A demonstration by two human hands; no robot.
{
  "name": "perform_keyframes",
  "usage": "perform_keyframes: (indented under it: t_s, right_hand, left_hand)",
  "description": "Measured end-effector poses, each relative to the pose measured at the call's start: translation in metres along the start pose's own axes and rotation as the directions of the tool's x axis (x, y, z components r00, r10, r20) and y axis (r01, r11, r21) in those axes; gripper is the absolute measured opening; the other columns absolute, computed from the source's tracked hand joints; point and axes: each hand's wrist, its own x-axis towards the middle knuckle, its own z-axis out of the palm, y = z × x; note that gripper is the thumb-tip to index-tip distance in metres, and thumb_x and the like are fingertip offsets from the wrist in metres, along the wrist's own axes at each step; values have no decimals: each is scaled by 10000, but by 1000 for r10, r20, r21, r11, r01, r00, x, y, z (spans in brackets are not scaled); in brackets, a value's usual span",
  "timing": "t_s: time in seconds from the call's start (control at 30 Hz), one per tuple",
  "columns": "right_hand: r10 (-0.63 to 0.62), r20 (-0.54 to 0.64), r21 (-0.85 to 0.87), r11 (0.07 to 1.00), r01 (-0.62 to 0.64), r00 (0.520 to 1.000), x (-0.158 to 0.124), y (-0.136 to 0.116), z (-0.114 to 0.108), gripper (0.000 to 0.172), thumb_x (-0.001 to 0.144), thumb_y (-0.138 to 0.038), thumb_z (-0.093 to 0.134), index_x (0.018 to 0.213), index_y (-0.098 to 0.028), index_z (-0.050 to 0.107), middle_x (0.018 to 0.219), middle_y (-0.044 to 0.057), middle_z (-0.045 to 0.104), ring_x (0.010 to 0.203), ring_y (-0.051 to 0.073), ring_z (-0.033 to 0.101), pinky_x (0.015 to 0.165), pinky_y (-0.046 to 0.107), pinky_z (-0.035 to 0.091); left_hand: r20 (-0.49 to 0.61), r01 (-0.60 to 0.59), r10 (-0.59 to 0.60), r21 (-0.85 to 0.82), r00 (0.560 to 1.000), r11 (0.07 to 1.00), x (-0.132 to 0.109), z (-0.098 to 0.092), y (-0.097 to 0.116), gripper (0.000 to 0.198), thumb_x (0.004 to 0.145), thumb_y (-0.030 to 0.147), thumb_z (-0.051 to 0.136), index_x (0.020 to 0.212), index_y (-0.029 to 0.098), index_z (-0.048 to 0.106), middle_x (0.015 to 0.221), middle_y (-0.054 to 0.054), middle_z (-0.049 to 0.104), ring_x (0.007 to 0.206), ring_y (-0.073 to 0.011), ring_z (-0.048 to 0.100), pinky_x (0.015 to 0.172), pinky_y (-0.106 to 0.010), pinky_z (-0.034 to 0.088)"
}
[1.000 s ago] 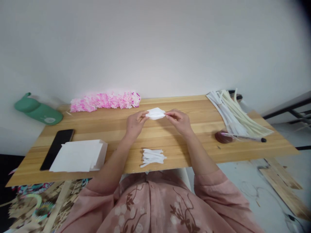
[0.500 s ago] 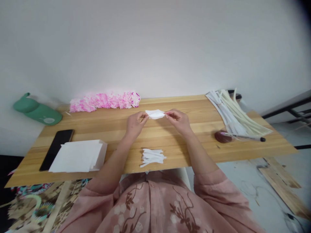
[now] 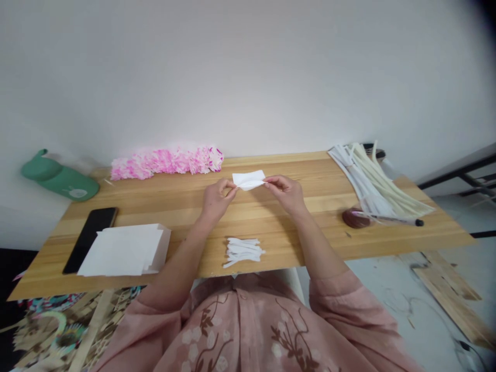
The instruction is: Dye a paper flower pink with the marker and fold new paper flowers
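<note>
A small white paper sheet (image 3: 249, 179) is held above the middle of the wooden table, its near edge folded or gathered. My left hand (image 3: 219, 199) pinches its left end between thumb and fingers. At the right end, my right hand (image 3: 285, 192) pinches the same near edge. Several narrow folded white strips (image 3: 243, 250) lie in a small pile close to the table's front edge, between my forearms. Beside my left forearm rests a stack of white paper (image 3: 122, 250).
Left on the table (image 3: 186, 206) are a black phone (image 3: 91, 235) and a green bottle (image 3: 62, 178). Pink and white ruffled flowers (image 3: 168, 161) line the back. At right lie bundled pale strips (image 3: 382, 181), a dark red round object (image 3: 355, 218) and a black-tipped pen (image 3: 405, 221).
The held paper's far part has opened out flatter and looks more rectangular. Both hands keep nearly the same place and pinch.
</note>
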Motion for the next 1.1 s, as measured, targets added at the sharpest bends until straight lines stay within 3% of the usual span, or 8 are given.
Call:
perform_keyframes:
  t_s: [0.47,0.7,1.1]
  right_hand:
    - [-61,24,10,998,61,998,0,-5,-1,119,785,-313,680,838,-214,719,921,34,732,873,168,683,817,313,547]
    - [-48,38,38,998,47,998,0,-2,0,140,774,-347,699,834,-221,716,915,29,734,860,170,685,827,321,542]
    - [-45,29,17,999,44,999,1,-7,-3,118,756,-334,720,793,-223,725,888,24,739,843,171,677,786,312,531]
  left_hand:
    - [-8,9,-9,-70,1000,997,1,-4,7,41,762,239,668,756,203,687,819,8,734,816,-152,679,768,-259,503]
    - [-32,-33,30,-101,999,994,2,-3,3,164,772,202,670,921,220,735,944,-20,752,872,-159,690,851,-292,525]
    - [-26,-45,43,-75,999,996,1,-4,6,78,774,201,658,806,208,728,858,-9,749,837,-157,686,803,-277,520]
